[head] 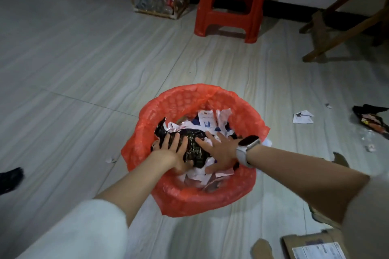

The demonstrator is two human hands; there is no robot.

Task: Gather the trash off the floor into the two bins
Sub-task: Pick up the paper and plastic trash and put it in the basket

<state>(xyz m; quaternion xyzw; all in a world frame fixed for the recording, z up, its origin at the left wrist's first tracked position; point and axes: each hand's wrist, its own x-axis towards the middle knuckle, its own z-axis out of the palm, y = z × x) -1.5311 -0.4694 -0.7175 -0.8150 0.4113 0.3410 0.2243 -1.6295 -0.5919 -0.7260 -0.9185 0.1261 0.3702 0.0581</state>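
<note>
A bin lined with a red plastic bag [181, 99] stands on the floor in the middle of the view, filled with torn white paper and a black printed wrapper [194, 149]. My left hand [170, 149] and my right hand [219, 151] both lie flat with spread fingers on top of the black wrapper, pressing the trash inside the bin. A watch sits on my right wrist. On the floor to the right lie a white paper scrap [302, 116], a black snack wrapper [372, 121] and small clear bits. A small white scrap [111, 160] lies left of the bin.
A red plastic stool [231, 6] stands behind the bin, with a wire rack of bottles [160, 2] to its left. Wooden furniture legs [341, 33] cross the right rear. A cardboard box [315, 246] sits at the bottom right. A dark object [10, 176] lies at the left edge.
</note>
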